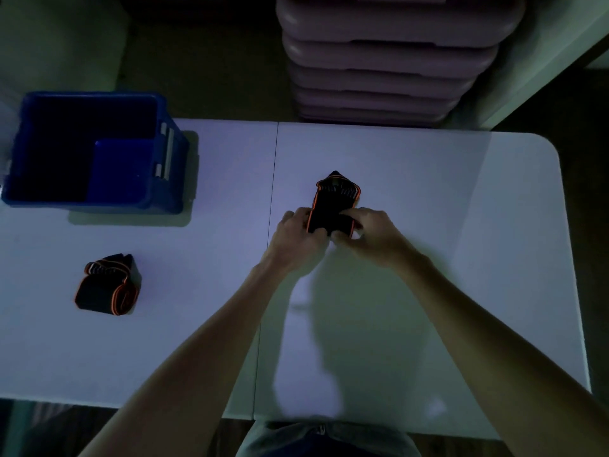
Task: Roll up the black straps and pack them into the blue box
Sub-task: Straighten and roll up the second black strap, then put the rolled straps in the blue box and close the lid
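Observation:
A black strap with orange edging (pixel 334 201) lies on the white table (pixel 428 199) just right of its centre seam. Its near end is rolled between both hands. My left hand (pixel 298 237) grips the roll's left side, and my right hand (pixel 372 234) grips its right side. The strap's far end tapers to a point away from me. A second black strap with orange edging (pixel 108 285) sits rolled up on the table at the left, apart from both hands. The blue box (pixel 164 179) stands at the table's far left corner, with its inside too dark to see into.
A stack of pale purple plastic lids or trays (pixel 389 61) rises behind the table's far edge. The table's right corner is rounded. A seam runs down the table's middle. The room is dim, and my shadow falls on the table between my arms.

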Available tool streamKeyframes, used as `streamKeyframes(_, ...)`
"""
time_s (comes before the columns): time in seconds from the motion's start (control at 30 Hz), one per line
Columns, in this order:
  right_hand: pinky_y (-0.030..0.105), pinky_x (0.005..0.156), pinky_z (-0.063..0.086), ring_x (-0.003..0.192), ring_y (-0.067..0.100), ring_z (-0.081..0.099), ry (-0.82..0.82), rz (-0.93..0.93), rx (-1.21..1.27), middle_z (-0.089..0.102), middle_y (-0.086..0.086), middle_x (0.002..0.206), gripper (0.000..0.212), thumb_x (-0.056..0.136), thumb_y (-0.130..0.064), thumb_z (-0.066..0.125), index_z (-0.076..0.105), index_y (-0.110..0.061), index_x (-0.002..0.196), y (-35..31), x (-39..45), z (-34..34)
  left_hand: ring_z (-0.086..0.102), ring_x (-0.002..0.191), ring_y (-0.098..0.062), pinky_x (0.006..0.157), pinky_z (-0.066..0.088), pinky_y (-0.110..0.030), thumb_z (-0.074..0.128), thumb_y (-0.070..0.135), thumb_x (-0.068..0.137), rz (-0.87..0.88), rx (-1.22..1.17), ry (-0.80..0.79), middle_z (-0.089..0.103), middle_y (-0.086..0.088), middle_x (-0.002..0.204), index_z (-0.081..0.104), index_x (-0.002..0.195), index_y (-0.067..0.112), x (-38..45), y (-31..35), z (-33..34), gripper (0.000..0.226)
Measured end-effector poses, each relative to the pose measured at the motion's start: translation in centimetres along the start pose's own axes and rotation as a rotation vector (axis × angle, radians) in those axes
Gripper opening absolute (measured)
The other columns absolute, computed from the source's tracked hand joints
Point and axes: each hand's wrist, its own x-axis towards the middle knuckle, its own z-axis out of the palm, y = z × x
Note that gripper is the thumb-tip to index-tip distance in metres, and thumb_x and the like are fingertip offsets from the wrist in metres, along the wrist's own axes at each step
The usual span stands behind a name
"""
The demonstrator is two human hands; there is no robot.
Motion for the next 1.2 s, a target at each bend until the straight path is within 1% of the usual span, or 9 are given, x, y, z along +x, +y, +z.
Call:
streamKeyframes(0.1,0.021,0.059,0.041,0.072,0.015,0.057,0.113,0.186,0.139,0.06,-0.006,0.078,0.048,0.081,-0.05,0.067,0.049,-0.012,0.103,0.1,1.3,-0.4,0.065,0.093,-0.026,0.073,0.048,-0.03,0.048,0.047,0.069,-0.07,-0.026,0.006,0.068,-0.005,0.101,0.062,0.112,0.018,0.8,0.6,-0.3,0.053)
streamKeyframes(0.23,0.03,0.059,0.039,0.079,0.029,0.059,0.274,0.381,0.247,0.061,0.011,0.088,0.056,0.075,-0.044,0.08,0.039,-0.01,0.094,1.0,2.2,0.8,0.065,0.079,-0.024,0.073,0.057,-0.037,0.056,0.056,0.079,-0.149,-0.045,0.06,0.064,0.0,0.087,0.058,0.104,0.02,1.5,1.1,0.0,0.044)
streamKeyframes(0.47,0.023,0.072,0.046,0.096,0.021,0.059,0.249,0.28,0.344,0.057,0.006,0.115,0.054,0.075,-0.021,0.078,0.056,-0.014,0.123,0.4,2.9,1.1,0.061,0.076,-0.018,0.05,0.038,-0.023,0.068,0.049,0.083,-0.26,-0.18,0.072,0.06,-0.002,0.101,0.056,0.119,0.013,3.0,2.1,0.1,0.053)
streamKeyframes(0.63,0.031,0.073,0.055,0.091,0.019,0.07,0.241,0.304,0.478,0.07,0.002,0.103,0.045,0.073,-0.016,0.081,0.059,-0.013,0.112,-0.7,3.0,0.6,0.07,0.074,-0.025,0.066,0.057,-0.034,0.077,0.053,0.07,-0.28,-0.462,0.057,0.074,-0.011,0.091,0.061,0.108,0.009,2.9,1.8,-0.2,0.06)
streamKeyframes(0.77,0.022,0.062,0.057,0.067,-0.001,0.069,0.262,0.268,0.652,0.072,-0.002,0.084,0.043,0.073,-0.004,0.08,0.059,-0.007,0.109,-3.5,1.9,0.6,0.062,0.077,-0.031,0.079,0.056,-0.048,0.079,0.029,0.082,-0.198,-0.851,-0.01,0.065,-0.021,0.083,0.063,0.088,0.003,0.9,1.1,-1.7,0.031)
streamKeyframes(0.87,0.014,0.059,0.052,0.067,-0.003,0.068,0.272,0.199,0.798,0.07,-0.001,0.086,0.045,0.073,0.007,0.079,0.057,-0.002,0.11,-6.8,1.7,1.0,0.065,0.089,-0.032,0.088,0.053,-0.046,0.075,0.034,0.082,-0.21,-1.123,-0.069,0.067,-0.022,0.093,0.066,0.108,-0.008,-0.8,0.7,-3.9,0.05)
streamKeyframes(0.97,0.015,0.067,0.052,0.077,-0.002,0.068,0.206,0.126,0.903,0.068,0.0,0.094,0.049,0.071,0.006,0.081,0.054,-0.003,0.111,-10.8,1.8,1.3,0.072,0.093,-0.02,0.079,0.057,-0.028,0.066,0.026,0.093,-0.137,-1.175,-0.092,0.072,-0.016,0.104,0.065,0.118,-0.003,-2.1,0.5,-7.3,0.038)
streamKeyframes(1.07,0.028,0.078,0.055,0.092,0.015,0.069,0.114,0.086,1.266,0.071,0.008,0.1,0.051,0.078,-0.011,0.078,0.051,0.001,0.12,-14.8,2.8,1.2,0.073,0.086,-0.017,0.079,0.059,-0.029,0.066,0.014,0.091,0.018,-1.096,-0.049,0.075,-0.008,0.094,0.069,0.106,0.007,-2.9,-0.7,-12.4,0.017)
streamKeyframes(1.2,0.031,0.083,0.051,0.099,0.021,0.061,-0.037,0.062,1.352,0.063,0.013,0.108,0.036,0.096,-0.026,0.054,0.06,-0.003,0.123,-20.9,5.8,1.1,0.069,0.108,-0.027,0.092,0.055,-0.036,0.069,0.013,0.087,0.169,-0.91,-0.199,0.073,-0.011,0.111,0.063,0.123,0.005,-3.5,-4.1,-20.5,0.037)
